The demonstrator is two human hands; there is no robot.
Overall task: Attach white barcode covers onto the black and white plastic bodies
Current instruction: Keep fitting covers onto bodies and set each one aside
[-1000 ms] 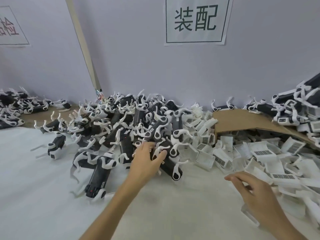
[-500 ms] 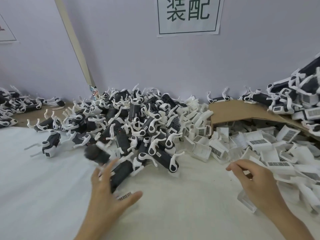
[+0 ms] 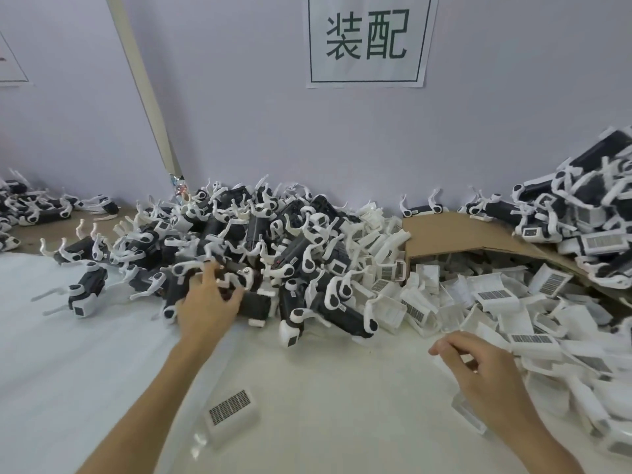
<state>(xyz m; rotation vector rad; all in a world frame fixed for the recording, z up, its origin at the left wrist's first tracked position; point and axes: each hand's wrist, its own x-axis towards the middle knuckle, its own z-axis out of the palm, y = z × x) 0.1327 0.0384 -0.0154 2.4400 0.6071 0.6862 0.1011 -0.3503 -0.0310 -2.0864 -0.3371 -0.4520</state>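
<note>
1. Bodies of black plastic with curved white arms, the scattered bodies [image 3: 34,210], lie at the far left on a brown surface by the wall. One stray body [image 3: 85,292] sits alone on the white sheet [image 3: 68,388], a soft, faintly wrinkled covering.
2. A flat beige strip [image 3: 147,97] leans against the pale lilac wall, its foot behind the main pile.
3. The main pile of bodies [image 3: 273,241] fills the far centre. It is a tangle of matte black blocks and smooth white hooked arms, some with small square labels.
4. The left hand [image 3: 208,302] reaches into the near edge of that pile. Its fingers are spread and rest on a black body, with no grip closed round it. The hand is blurred.
5. A lone cover [image 3: 231,415] lies near on the sheet, just right of the left forearm. It is a white rectangular shell with its barcode facing up.
6. A paper sign [image 3: 367,39] with green characters hangs on the wall above.
7. Brown cardboard [image 3: 461,230] bows like a low roof at the right. Under it and spilling nearer is the heap of barcode covers [image 3: 496,295], thin white open-sided trays, many with a striped label.
8. The right hand [image 3: 485,374] hovers at the heap's near edge, well apart from the left hand. Its fingers are loosely curled, with nothing visible in them.
9. At the far right, a stack of bodies [image 3: 588,213] rests on the cardboard, several showing barcode panels.
</note>
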